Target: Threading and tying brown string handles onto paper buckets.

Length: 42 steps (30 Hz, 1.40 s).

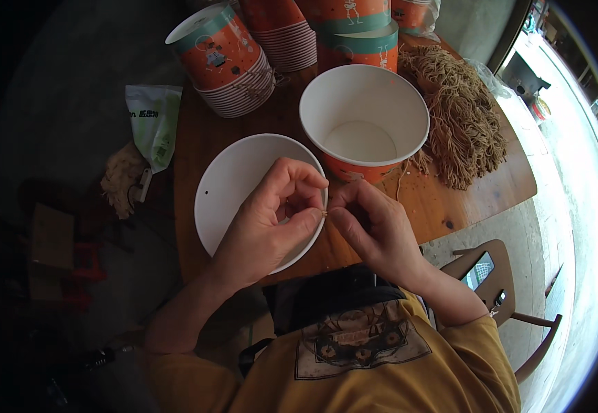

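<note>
A white-lined paper bucket [233, 168] sits in front of me on the table, tilted with its mouth toward me and a small dark hole near its left rim. My left hand [264, 224] reaches over its mouth, fingers curled and pinched at the right rim. My right hand [373, 226] meets it from just outside that rim, thumb and fingers pinched. A tiny tan end of cord [324, 214] shows between the fingertips; the rest is hidden by the fingers. A second bucket [361, 113], orange outside and white inside, stands beyond my right hand.
A thick bundle of tan cords [454, 117] lies at the table's right. Nested orange buckets [227, 58] are stacked at the back. A wooden chair [498, 272] holding a phone [478, 270] stands at right. A green-white bag [154, 124] is left of the wooden table [478, 206].
</note>
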Motion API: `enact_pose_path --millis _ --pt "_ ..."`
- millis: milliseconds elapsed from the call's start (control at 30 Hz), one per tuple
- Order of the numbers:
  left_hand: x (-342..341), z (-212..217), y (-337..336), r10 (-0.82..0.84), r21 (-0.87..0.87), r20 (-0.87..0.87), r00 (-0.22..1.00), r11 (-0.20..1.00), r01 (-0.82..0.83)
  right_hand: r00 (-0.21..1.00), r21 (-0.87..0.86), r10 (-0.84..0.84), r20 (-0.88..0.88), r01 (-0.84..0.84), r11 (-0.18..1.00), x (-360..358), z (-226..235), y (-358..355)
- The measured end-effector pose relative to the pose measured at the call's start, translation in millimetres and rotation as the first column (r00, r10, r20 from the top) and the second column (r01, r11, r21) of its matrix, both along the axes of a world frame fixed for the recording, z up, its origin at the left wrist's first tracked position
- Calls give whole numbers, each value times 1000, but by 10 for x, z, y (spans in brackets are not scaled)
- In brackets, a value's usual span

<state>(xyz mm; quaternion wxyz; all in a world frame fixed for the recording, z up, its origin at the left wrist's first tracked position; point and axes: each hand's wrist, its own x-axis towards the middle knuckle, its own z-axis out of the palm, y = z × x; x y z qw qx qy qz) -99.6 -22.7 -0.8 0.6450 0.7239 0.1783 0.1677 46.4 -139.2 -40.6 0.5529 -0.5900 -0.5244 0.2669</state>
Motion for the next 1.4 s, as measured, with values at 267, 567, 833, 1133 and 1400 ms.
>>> enact_pose_path --millis 267,567,833,1133,1400 --pt "33 1 36 25 -223 -19 1000 974 -28 979 154 -117 169 91 984 -18 -22 18" --pt "37 1 14 58 -397 -53 997 915 -74 777 382 -240 581 -1 924 63 -30 21" --pt "57 -43 -113 -1 -109 3 1000 994 2 977 194 -51 205 11 981 43 -86 52" --pt "67 -53 -118 16 107 -23 1000 994 -14 595 -155 95 -798 -355 922 171 15 2" --pt "95 -22 -187 48 400 19 999 915 -51 540 -166 69 -839 -375 912 170 21 -12"
